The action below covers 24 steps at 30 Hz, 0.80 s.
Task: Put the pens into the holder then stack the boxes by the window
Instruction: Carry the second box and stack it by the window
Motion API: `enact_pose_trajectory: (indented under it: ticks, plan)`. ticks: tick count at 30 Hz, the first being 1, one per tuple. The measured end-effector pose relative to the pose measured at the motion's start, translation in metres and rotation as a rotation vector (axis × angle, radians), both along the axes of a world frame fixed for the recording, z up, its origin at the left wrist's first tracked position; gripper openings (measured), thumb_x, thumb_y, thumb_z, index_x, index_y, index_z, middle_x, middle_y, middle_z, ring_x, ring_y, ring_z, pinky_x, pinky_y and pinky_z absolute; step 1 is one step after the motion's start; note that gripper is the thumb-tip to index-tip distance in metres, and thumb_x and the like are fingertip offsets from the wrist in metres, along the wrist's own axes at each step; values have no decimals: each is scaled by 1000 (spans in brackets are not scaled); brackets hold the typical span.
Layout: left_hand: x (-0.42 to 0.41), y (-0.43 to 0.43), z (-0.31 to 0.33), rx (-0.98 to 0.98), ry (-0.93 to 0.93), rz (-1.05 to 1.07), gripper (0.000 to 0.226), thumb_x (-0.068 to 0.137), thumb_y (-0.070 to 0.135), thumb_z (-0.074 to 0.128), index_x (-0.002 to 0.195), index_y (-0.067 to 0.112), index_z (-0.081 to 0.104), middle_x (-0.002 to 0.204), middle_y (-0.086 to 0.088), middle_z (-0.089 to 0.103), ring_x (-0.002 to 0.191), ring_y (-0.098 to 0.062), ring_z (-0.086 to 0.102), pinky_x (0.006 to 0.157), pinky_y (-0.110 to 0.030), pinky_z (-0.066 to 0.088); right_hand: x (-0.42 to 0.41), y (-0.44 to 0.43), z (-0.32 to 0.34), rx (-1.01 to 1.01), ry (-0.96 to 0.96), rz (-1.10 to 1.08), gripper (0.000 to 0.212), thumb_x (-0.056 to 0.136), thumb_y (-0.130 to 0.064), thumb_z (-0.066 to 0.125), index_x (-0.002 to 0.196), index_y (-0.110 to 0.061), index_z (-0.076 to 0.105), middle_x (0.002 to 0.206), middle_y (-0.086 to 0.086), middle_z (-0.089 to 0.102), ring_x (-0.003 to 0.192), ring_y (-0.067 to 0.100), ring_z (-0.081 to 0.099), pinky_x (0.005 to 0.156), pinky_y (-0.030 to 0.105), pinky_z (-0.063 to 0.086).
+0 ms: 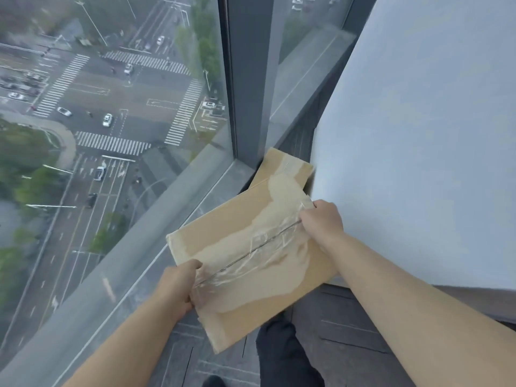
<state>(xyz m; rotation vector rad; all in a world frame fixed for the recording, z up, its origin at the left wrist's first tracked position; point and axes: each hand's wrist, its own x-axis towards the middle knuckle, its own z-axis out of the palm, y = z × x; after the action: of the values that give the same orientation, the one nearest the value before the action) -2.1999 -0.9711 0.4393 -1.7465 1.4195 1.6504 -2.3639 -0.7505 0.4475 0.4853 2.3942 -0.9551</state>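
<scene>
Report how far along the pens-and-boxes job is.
Done: one cardboard box already lies by the window, in the corner. In hand: the left hand and right hand hold a second, taped box over it. Left: setting it down. Pens and holder are out of view, so that step cannot be judged.

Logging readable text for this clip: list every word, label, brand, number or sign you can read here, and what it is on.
None can be read.
Upper cardboard box, held by the left hand and right hand: clear tape and torn patches only, no print visible.
Lower cardboard box: no print visible.
Street through the window: painted road markings only, too small and blurred to read as text.
</scene>
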Motion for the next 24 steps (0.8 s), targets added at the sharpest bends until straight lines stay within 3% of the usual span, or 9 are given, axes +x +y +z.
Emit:
enact_pose_trajectory:
  ticks: [4, 9, 12, 16, 21, 24]
  plan:
    - [-80, -6, -53, 97, -67, 99, 40, 87, 20, 55, 123, 9, 40, 113, -21, 57, 75, -33, 60, 61, -38, 50, -83, -16, -51, -63, -66, -83, 6, 71, -13, 48, 66, -12, 46, 93, 10, 52, 80, 28, 49, 57, 29, 34]
    - [-164, -9, -132, 104, -87, 112, 61, 71, 23, 59, 128, 12, 39, 111, -16, 53, 76, -29, 53, 60, -36, 44, -147, -9, -108, -171, -64, -300, 2, 69, -12, 55, 68, -13, 57, 78, 7, 60, 73, 29, 56, 65, 34, 42]
    - [-201, -3, -170, 66, -68, 50, 54, 75, 24, 59, 124, 15, 38, 102, -12, 46, 66, -23, 41, 57, -32, 38, -164, -1, -143, -77, 57, -239, 19, 74, -19, 54, 91, -19, 62, 97, 2, 63, 87, 27, 60, 70, 33, 44]
    - [-238, -12, -226, 189, -49, 78, 65, 70, 29, 60, 131, 18, 41, 125, -17, 52, 83, -29, 49, 67, -39, 43, -213, -17, -202, 37, -19, -128, 42, 74, -19, 58, 116, -16, 57, 112, 5, 58, 103, 29, 58, 77, 34, 44]
    - [-268, -8, -277, 272, -86, -33, 54, 84, 31, 56, 133, 10, 43, 125, -22, 56, 90, -38, 63, 61, -40, 49, -267, -30, -257, 89, -38, -5, 52, 72, -21, 59, 123, -15, 53, 120, 7, 56, 110, 30, 55, 90, 39, 47]
    - [-287, -10, -303, 292, -87, -115, 52, 86, 35, 57, 132, 12, 47, 123, -19, 57, 105, -37, 60, 69, -45, 50, -299, -35, -282, 73, -60, 11, 44, 76, -23, 58, 118, -10, 54, 118, 9, 56, 107, 30, 55, 86, 39, 46]
